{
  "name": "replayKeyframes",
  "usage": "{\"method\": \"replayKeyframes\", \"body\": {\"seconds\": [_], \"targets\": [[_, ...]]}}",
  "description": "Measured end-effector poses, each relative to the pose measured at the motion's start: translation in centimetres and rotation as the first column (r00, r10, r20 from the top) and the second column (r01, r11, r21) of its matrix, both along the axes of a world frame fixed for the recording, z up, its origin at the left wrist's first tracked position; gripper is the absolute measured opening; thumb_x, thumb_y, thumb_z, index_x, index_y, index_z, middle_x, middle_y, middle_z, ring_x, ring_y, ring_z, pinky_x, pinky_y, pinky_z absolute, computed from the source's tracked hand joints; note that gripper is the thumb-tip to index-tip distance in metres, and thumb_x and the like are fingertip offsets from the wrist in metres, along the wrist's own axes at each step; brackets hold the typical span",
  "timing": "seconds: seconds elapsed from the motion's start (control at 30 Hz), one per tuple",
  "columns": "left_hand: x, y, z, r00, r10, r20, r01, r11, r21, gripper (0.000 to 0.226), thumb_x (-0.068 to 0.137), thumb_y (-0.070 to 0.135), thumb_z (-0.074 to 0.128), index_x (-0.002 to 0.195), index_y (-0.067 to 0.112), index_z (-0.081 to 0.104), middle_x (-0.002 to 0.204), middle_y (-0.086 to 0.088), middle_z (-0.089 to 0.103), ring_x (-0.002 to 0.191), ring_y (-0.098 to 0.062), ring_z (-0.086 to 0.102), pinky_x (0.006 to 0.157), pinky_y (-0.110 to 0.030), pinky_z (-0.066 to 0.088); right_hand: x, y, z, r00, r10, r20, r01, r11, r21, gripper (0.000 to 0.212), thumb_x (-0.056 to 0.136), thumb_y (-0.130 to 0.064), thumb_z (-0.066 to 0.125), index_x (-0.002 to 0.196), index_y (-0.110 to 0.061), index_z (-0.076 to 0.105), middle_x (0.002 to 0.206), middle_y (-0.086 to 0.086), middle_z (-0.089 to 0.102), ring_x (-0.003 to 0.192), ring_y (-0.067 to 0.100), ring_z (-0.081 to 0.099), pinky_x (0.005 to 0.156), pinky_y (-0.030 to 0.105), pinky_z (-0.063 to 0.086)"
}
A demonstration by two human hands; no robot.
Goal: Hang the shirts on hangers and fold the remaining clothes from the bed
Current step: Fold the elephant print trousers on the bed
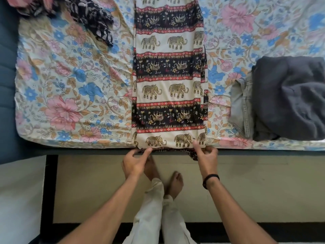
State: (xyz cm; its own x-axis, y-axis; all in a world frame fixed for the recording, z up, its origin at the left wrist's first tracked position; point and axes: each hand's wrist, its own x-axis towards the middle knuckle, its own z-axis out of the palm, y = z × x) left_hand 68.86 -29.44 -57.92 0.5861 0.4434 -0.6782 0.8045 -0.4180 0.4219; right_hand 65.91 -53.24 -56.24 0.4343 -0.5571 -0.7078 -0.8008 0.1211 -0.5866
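A long elephant-print garment [168, 76], cream with dark and red bands, lies flat in a narrow strip down the middle of the bed [70, 85]. Its near end hangs slightly over the bed's front edge. My left hand [136, 161] pinches that end at its left corner. My right hand [205, 154] pinches the right corner, thumb on top of the cloth. A dark floral garment [93, 16] lies crumpled at the bed's far left.
A folded dark grey garment [292, 97] sits on folded light denim [241, 106] at the bed's right side. The floral bedsheet shows on both sides of the strip. My bare feet [163, 175] stand on the floor just below the bed edge.
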Motion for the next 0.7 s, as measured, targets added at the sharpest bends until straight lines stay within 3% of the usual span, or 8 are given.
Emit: {"method": "replayKeyframes", "body": {"seconds": [0.17,0.23,0.33,0.37,0.47,0.53,0.6,0.7], "targets": [[0.7,-0.9,-0.4,0.996,-0.082,0.035,0.082,0.997,-0.003,0.051,0.073,0.063,0.082,0.091,0.017,0.069,0.090,0.001,0.069,0.085,-0.021,0.064,0.067,-0.031,0.046,-0.9,0.5,-1.5,0.972,0.232,0.023,-0.230,0.970,-0.074,0.023,0.102,-0.046,0.060,0.102,-0.023,0.065,0.087,-0.009,0.067,0.086,0.018,0.063,0.070,0.031,0.047],[1.0,-1.1,-0.1,0.995,-0.079,0.054,0.080,0.997,-0.015,0.042,0.081,0.054,0.080,0.077,0.016,0.063,0.077,0.000,0.066,0.075,-0.023,0.061,0.057,-0.029,0.038,-1.1,0.2,-1.5,0.993,0.111,0.033,-0.112,0.993,0.024,0.029,0.109,-0.040,0.047,0.103,-0.021,0.068,0.089,-0.002,0.067,0.085,0.020,0.062,0.070,0.034,0.049],[-0.2,-0.5,0.6,0.998,-0.026,0.059,0.032,0.993,-0.110,0.034,0.087,0.044,0.076,0.084,0.010,0.068,0.079,-0.009,0.072,0.073,-0.029,0.067,0.063,-0.042,0.053,-2.2,-0.8,-1.5,0.955,-0.288,-0.077,0.297,0.943,0.151,0.039,0.109,-0.032,0.034,0.096,-0.016,0.066,0.104,0.010,0.072,0.103,0.028,0.067,0.087,0.043,0.055],[-0.8,-0.1,0.9,0.997,0.008,0.073,0.004,0.987,-0.159,0.034,0.087,0.040,0.075,0.086,0.007,0.069,0.080,-0.012,0.074,0.071,-0.028,0.068,0.064,-0.046,0.055,-2.8,-1.0,-1.4,0.948,-0.295,-0.120,0.307,0.946,0.101,0.040,0.109,-0.034,0.033,0.093,-0.017,0.065,0.109,0.013,0.072,0.106,0.030,0.066,0.094,0.047,0.055],[-1.9,0.2,1.9,0.993,0.040,0.114,-0.008,0.963,-0.268,0.022,0.087,0.020,0.076,0.078,0.009,0.059,0.069,-0.007,0.065,0.062,-0.018,0.055,0.059,-0.036,0.044,-3.2,-0.5,-0.4,0.998,-0.034,-0.043,0.032,0.998,-0.055,0.042,0.103,-0.062,0.047,0.104,-0.024,0.064,0.112,0.004,0.070,0.102,0.021,0.066,0.095,0.044,0.054],[-1.8,0.2,1.9,0.989,0.112,0.096,-0.073,0.938,-0.339,0.017,0.089,0.012,0.075,0.097,0.012,0.059,0.086,-0.004,0.069,0.074,-0.020,0.064,0.063,-0.034,0.052,-1.9,0.2,0.2,0.997,0.056,0.053,-0.057,0.998,0.027,0.059,0.090,-0.069,0.064,0.124,-0.022,0.056,0.119,-0.004,0.065,0.108,0.017,0.064,0.096,0.038,0.052],[-1.5,0.2,1.8,0.976,0.218,0.024,-0.184,0.873,-0.451,0.038,0.088,0.017,0.077,0.121,0.013,0.059,0.107,-0.010,0.074,0.095,-0.025,0.072,0.080,-0.034,0.062,-0.9,0.7,-0.1,0.994,0.104,0.015,-0.105,0.991,0.083,0.076,0.083,-0.062,0.077,0.137,-0.016,0.048,0.126,-0.005,0.057,0.117,0.016,0.058,0.102,0.037,0.048],[-1.2,0.8,1.6,0.982,0.185,-0.028,-0.173,0.840,-0.515,0.062,0.078,0.042,0.088,0.128,0.015,0.065,0.119,-0.011,0.074,0.112,-0.028,0.071,0.103,-0.048,0.054,-0.9,0.7,-1.3,0.999,0.039,-0.020,-0.034,0.978,0.208,0.064,0.078,-0.054,0.085,0.126,-0.017,0.065,0.121,-0.001,0.073,0.113,0.017,0.067,0.104,0.043,0.052]]}}
